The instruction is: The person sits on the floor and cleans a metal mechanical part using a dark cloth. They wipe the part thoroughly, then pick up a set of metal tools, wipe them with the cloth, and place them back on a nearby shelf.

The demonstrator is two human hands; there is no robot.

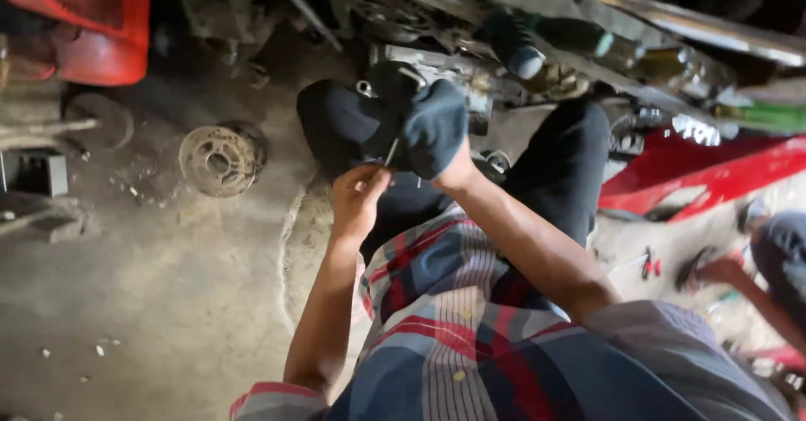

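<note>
Left grip [359,193] pinches one thin metal tool [392,151]; right grip [432,127], gloved, state unclear; one metal disc [218,161] on floor.

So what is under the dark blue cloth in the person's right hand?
The dark blue cloth covers the right hand and part of the grey metal engine part. A thin metal tool pokes out below; the rest is hidden.

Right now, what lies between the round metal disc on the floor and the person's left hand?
In the head view, only bare, dusty concrete floor lies between the round metal disc and the left hand, crossed by a pale curved edge. No tool or part sits there.
</note>
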